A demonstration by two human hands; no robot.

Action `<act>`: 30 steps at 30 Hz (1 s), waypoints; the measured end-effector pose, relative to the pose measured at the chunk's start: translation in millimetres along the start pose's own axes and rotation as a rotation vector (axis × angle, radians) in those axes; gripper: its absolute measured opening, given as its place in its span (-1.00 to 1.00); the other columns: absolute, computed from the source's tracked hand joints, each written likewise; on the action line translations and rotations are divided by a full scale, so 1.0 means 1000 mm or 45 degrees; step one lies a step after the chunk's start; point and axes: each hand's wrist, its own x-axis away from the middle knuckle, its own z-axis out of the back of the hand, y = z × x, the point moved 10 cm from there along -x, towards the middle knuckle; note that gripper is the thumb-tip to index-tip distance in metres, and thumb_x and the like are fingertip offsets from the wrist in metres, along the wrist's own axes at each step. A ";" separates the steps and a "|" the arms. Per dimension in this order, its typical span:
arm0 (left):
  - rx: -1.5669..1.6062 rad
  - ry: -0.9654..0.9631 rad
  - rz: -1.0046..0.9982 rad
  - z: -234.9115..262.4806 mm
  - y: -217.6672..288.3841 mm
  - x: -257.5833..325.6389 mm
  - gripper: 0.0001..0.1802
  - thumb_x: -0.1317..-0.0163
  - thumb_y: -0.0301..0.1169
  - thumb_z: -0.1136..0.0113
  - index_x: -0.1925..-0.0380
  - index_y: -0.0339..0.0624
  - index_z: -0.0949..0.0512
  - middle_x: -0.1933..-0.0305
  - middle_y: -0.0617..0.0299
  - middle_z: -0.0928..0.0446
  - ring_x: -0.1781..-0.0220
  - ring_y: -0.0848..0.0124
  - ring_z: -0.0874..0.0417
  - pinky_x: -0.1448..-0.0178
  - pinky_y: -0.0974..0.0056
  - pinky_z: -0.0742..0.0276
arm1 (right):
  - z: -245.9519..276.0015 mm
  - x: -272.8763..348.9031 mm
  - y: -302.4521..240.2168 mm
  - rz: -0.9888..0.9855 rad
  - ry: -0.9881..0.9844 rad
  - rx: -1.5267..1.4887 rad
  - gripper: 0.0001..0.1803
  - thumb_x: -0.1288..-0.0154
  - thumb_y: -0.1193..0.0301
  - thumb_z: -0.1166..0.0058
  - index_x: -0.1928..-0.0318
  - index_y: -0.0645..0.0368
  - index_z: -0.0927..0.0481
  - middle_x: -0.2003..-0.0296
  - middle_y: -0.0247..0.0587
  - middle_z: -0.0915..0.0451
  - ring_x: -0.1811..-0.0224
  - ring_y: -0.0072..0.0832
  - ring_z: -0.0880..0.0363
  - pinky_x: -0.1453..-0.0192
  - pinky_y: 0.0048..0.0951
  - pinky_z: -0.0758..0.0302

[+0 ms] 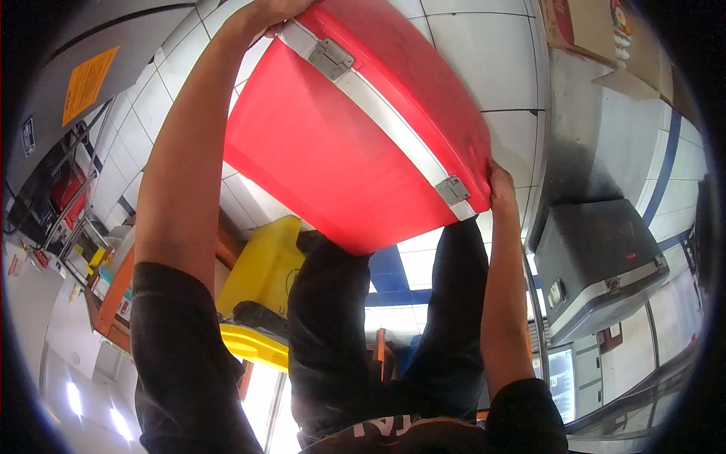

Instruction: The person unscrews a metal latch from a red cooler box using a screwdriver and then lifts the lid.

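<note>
Head view, and right away the big red cooler box (340, 144) filled the middle of the picture, tilted, with its white band and two metal latches running diagonally across it. The left hand (268, 13) was up at the top edge of the frame, clamped on the box's upper corner, fingers curled round the rim, though part of that hand was cut off by the picture's edge. The right hand (501, 189) gripped the box's lower right corner, just beside the nearer latch, fingers wrapped behind the edge and out of sight. Both bare forearms ran up from the lower edge, out of dark short sleeves, so the box hung between the two hands, held clear over the white tiled floor (484, 68). Beneath the box stood the person's dark trouser legs (333, 333). Off to the left lay a yellow plastic piece (261, 280), close beside the left leg. To the right sat a grey cooler box (597, 257) with a pale band and latches, well apart from the red one, and a cardboard carton (597, 30) showed at the top right.
</note>
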 end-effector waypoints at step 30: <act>0.021 0.599 -0.351 0.020 0.024 0.073 -0.53 -0.24 -0.06 -0.19 0.09 -0.23 -0.69 0.09 -0.18 -0.67 0.03 -0.05 -0.70 -0.12 0.04 -0.58 | -0.027 0.004 0.015 0.071 -0.322 0.066 -0.51 -0.50 0.12 -0.01 -0.12 0.33 -0.55 0.11 -0.12 -0.69 0.12 -0.45 -0.67 -0.04 -0.41 -0.58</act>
